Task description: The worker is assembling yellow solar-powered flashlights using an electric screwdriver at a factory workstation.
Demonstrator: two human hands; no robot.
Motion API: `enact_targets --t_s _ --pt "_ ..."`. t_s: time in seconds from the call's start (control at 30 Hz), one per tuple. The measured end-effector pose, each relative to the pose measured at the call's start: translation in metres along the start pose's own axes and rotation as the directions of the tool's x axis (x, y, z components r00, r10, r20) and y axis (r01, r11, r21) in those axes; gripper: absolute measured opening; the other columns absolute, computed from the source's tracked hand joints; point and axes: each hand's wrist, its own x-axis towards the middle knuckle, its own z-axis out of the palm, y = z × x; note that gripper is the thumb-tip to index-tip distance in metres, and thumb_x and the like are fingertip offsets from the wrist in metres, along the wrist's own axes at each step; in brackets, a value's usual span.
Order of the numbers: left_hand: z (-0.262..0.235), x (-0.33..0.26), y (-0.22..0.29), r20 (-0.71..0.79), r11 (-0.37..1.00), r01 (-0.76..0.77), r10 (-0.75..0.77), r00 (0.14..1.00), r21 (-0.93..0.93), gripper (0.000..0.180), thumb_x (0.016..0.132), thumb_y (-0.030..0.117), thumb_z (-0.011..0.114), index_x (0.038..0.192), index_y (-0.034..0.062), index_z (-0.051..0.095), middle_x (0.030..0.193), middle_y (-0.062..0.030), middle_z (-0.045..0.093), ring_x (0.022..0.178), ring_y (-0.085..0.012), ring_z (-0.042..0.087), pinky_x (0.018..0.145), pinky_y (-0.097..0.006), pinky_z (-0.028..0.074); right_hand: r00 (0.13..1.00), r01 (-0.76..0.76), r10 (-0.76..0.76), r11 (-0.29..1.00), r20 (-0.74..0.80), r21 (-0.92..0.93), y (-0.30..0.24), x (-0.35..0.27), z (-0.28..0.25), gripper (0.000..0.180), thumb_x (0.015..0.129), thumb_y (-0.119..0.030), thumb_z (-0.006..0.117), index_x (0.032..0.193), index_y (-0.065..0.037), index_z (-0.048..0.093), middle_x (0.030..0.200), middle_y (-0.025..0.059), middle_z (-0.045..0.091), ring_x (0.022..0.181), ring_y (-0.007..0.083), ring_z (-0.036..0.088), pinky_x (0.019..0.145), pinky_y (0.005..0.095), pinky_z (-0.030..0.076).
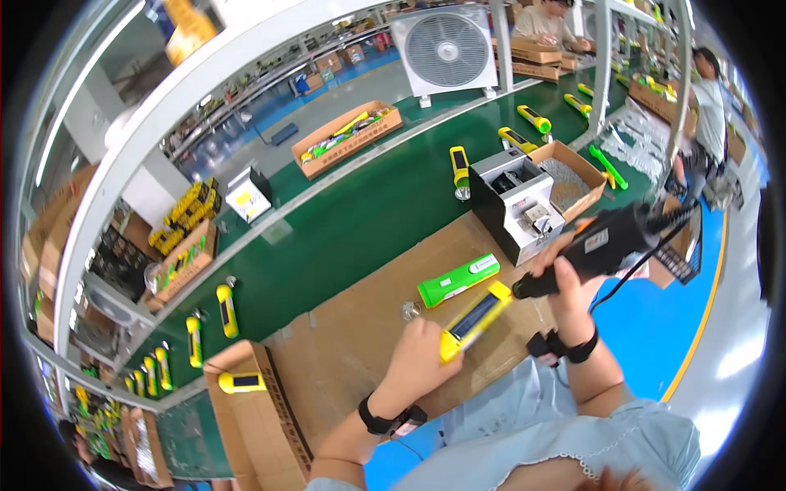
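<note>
My left hand [422,360] is closed around the lower end of a yellow flashlight [476,321] with a dark solar panel on its side. In my right hand [566,290] is a black corded electric screwdriver [607,244], its nose at the far right end of that flashlight; whether the bit touches a screw cannot be seen. Just beyond lies a green flashlight [460,279] on the brown cardboard sheet [352,331]. A small shiny clear piece [411,310] rests near my left hand. Behind the screwdriver stands a black-and-white screw feeder [517,204].
A cardboard tray [591,164] of small parts adjoins the feeder. An open carton [258,434] holding one yellow flashlight stands at lower left. More yellow flashlights [227,311] line the green conveyor belt [352,245]. A metal frame post [601,74] rises at right; co-workers sit farther off.
</note>
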Motion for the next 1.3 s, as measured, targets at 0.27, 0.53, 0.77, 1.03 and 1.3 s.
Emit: enact_targets --t_s 0.27,0.53,0.77,1.03,1.3 --pt "0.003 0.135 -0.151 -0.413 0.863 0.373 -0.22 0.884 0.341 0.049 0.07 0.035 0.074 0.085 -0.006 0.053 0.09 -0.0224 0.054 0.086 -0.0383 0.055 0.077 -0.045 0.048 0.981 0.006 -0.052 0.971 -0.187 -0.24 0.01 0.064 -0.064 0.049 0.075 0.002 0.067 0.114 -0.005 0.039 0.079 0.0049 0.057 0.065 0.0114 0.057 0.059 0.026 0.048" --pt "0.054 0.206 -0.216 -0.355 0.734 0.558 -0.44 0.825 0.386 0.061 0.071 0.05 0.073 0.098 -0.0015 0.053 0.098 -0.0182 0.055 0.094 -0.0346 0.057 0.078 -0.046 0.048 0.991 -0.052 0.016 0.96 -0.131 -0.277 0.042 0.081 -0.079 0.051 0.071 -0.001 0.071 0.111 -0.007 0.041 0.087 0.0012 0.053 0.075 0.0081 0.053 0.067 0.025 0.045" --pt "0.023 0.152 -0.144 -0.188 0.927 0.329 -0.296 0.936 0.18 0.05 0.075 0.035 0.072 0.109 0.0038 0.053 0.109 -0.0158 0.051 0.098 -0.034 0.052 0.083 -0.045 0.043 0.984 -0.006 -0.025 0.985 -0.175 -0.174 0.068 0.105 -0.08 0.054 0.072 -0.004 0.074 0.114 -0.007 0.04 0.086 0.0005 0.055 0.074 0.0074 0.054 0.067 0.0241 0.046" --pt "0.052 0.031 -0.052 -0.118 0.955 0.288 -0.295 0.948 -0.069 0.056 0.073 0.021 0.074 0.117 0.0009 0.046 0.11 -0.0216 0.05 0.098 -0.0409 0.052 0.082 -0.046 0.044 0.982 -0.076 -0.002 0.909 -0.188 -0.411 0.091 0.115 -0.068 0.052 0.068 -0.018 0.074 0.106 -0.006 0.042 0.079 0.0112 0.065 0.07 0.0178 0.064 0.066 0.0306 0.05" --pt "0.054 0.015 -0.027 -0.062 0.982 0.181 -0.185 0.981 -0.054 0.049 0.073 0.017 0.072 0.111 -0.0009 0.047 0.107 -0.0228 0.05 0.097 -0.04 0.051 0.082 -0.044 0.043 0.995 -0.096 0.092 0.863 -0.032 -0.496 0.07 0.108 -0.067 0.045 0.07 -0.018 0.072 0.102 -0.005 0.044 0.075 0.0102 0.058 0.059 0.0173 0.057 0.057 0.0303 0.048"
